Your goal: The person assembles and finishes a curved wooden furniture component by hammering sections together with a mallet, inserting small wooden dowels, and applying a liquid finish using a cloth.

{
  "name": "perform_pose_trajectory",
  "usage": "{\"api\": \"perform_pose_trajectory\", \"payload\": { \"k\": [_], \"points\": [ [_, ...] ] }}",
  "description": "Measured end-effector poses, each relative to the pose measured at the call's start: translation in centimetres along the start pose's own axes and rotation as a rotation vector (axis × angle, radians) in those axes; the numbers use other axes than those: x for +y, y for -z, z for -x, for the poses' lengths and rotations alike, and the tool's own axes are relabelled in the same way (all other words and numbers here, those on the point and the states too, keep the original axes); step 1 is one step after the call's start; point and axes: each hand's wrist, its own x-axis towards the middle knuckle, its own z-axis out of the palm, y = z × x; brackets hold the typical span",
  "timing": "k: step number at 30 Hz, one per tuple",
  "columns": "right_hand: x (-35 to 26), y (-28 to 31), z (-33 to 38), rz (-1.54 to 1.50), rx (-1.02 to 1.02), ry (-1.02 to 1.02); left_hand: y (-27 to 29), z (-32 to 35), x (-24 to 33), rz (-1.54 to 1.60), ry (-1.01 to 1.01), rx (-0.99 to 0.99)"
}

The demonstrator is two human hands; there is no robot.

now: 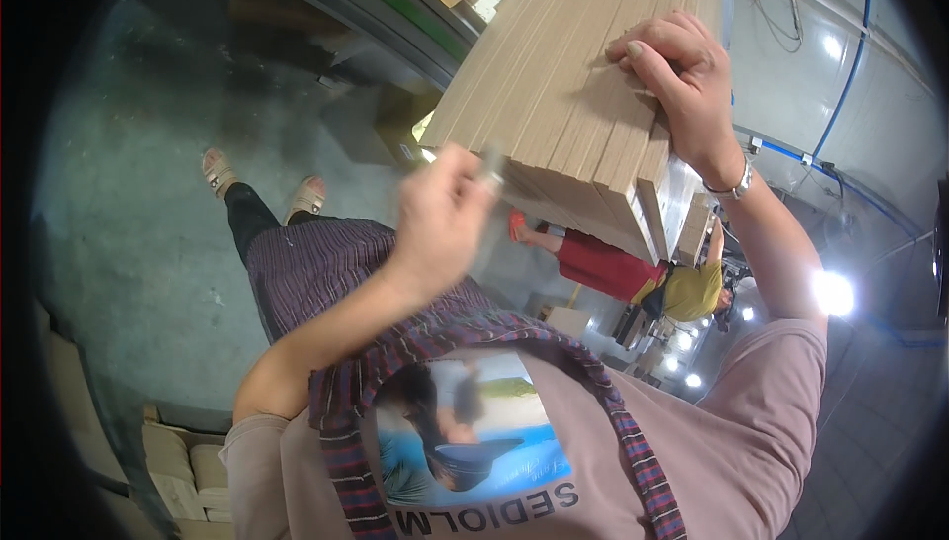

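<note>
A tall stack of brown boards [573, 75] stands in front of me, its many thin edges packed side by side. My left hand [445, 209], blurred by motion, is closed in a fist just short of the stack's near left corner. A small grey object [491, 164] pokes out between its thumb and fingers, too smeared to name. Over the right part of the stack is my right hand [682, 70], fingers curled in and thumb pressed to them, a metal band on the wrist. Whatever those fingers hold, if anything, is hidden.
A co-worker in a yellow top and red apron [618, 268] stands beyond the stack. A green-striped grey frame [395, 16] runs along the far left of it. Stacked cardboard pieces [178, 471] lie at lower left on the grey-green floor [138, 214].
</note>
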Motion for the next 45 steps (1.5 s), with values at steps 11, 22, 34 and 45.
{"api": "perform_pose_trajectory", "payload": {
  "k": [11, 22, 34, 45],
  "points": [
    [0.0, 0.2, 0.1, -0.006, -0.008, 0.012, 0.2, -0.8, -0.4, -0.072, -0.070, 0.034],
    [0.2, 0.3, 0.0, -0.002, -0.085, -0.060, 2.9, -2.1, -4.5, -0.131, 0.183, 0.127],
    [0.1, 0.4, 0.0, -0.002, -0.075, -0.035, 3.5, -1.9, -6.3, -0.283, 0.092, 0.236],
    [0.0, 0.4, -0.1, 0.016, -0.086, -0.020, 2.6, -1.6, -5.8, -0.294, 0.062, 0.307]
  ]
}}
